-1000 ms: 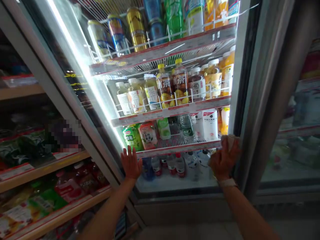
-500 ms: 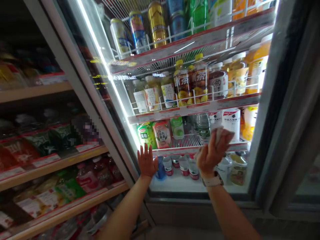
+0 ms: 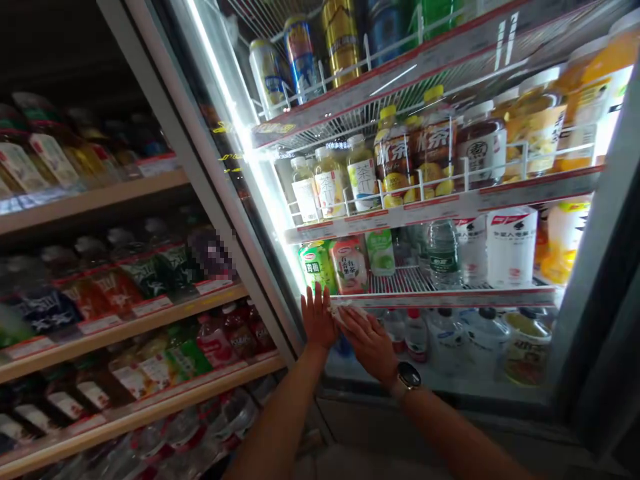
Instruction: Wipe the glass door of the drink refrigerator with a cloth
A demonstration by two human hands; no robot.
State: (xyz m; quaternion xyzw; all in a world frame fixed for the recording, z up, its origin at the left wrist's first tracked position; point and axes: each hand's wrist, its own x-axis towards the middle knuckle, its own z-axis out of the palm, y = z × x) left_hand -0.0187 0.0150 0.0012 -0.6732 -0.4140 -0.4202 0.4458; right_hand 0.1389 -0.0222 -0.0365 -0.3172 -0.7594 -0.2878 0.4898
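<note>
A glass door fronts a lit drinks cooler. My left hand (image 3: 319, 321) lies against the glass near its lower left side, fingers spread upward, holding nothing. Just right of it, my right hand (image 3: 367, 340) presses a pale cloth (image 3: 350, 310) to the glass, its fingers stretched over the cloth and pointing up-left. Most of the cloth is hidden under that hand. A watch (image 3: 409, 376) is on my right wrist. Behind the glass above my hands stand a green bottle (image 3: 316, 267) and a red bottle (image 3: 349, 265).
Cans (image 3: 300, 57) and bottled drinks (image 3: 394, 157) fill the cooler's upper racks. At the left, a wooden shelf (image 3: 125, 320) holds rows of bottles. The cooler's dark door frame (image 3: 595, 267) runs down the right side.
My right hand has moved left and slightly down with the cloth, from a raised grip to flat beside my left hand. The view has shifted, so the cooler's contents appear larger.
</note>
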